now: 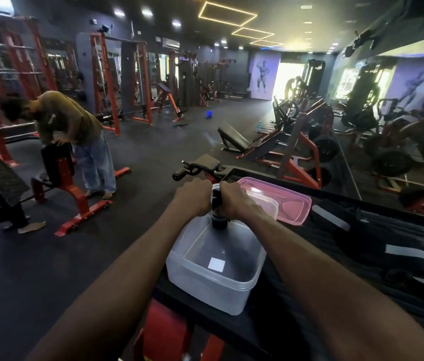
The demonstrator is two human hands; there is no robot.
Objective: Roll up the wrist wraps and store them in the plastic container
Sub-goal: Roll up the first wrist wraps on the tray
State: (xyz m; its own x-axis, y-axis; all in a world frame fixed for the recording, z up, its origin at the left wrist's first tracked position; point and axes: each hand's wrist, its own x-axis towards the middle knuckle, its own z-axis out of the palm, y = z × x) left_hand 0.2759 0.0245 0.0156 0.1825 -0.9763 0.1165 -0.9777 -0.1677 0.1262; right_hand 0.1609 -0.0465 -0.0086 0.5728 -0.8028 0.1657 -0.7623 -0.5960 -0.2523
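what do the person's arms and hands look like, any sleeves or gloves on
Both forearms are bare all the way to the bottom of the picture; no sleeve shows. The left hand and the right hand wear no gloves, and no watch, band or ring is visible.

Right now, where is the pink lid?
In the head view, the pink lid lies flat on the black bench pad, right of both hands and just beyond the clear plastic container.

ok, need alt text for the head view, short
Both hands, left and right, grip a black rolled wrap above an open clear container on a black bench. A pink lid lies just beyond it, with loose wraps to the right; gym machines fill the background.
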